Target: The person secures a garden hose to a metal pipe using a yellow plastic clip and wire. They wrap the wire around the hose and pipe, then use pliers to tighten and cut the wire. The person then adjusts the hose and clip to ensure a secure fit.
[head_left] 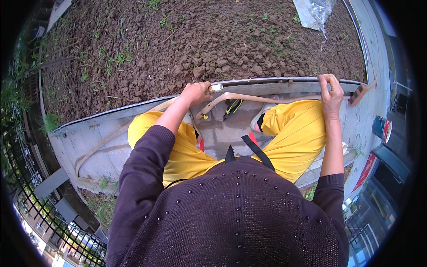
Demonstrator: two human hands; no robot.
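Note:
My left hand (197, 92) is closed round a short white tube (215, 88), whose pale end sticks out past the fingers over the bed's edge. My right hand (330, 95) is at the right end of that edge, above my yellow-clad knee. Its thumb and forefinger are pinched together; whatever is between them is too small to make out. Between my feet lies a flat beige hose (253, 97), bent sharply, with a yellow tie near its loose end. Beside the hose rests a black and yellow hand tool (232, 108), partly under the hose.
A bed of brown soil (178, 58) with small weeds stretches beyond the low edging (133, 106). Clear plastic sheeting (316, 13) lies at its far right. Near my right hand is a brown block (359, 94) with dark patches; a bucket (381, 128) stands farther right.

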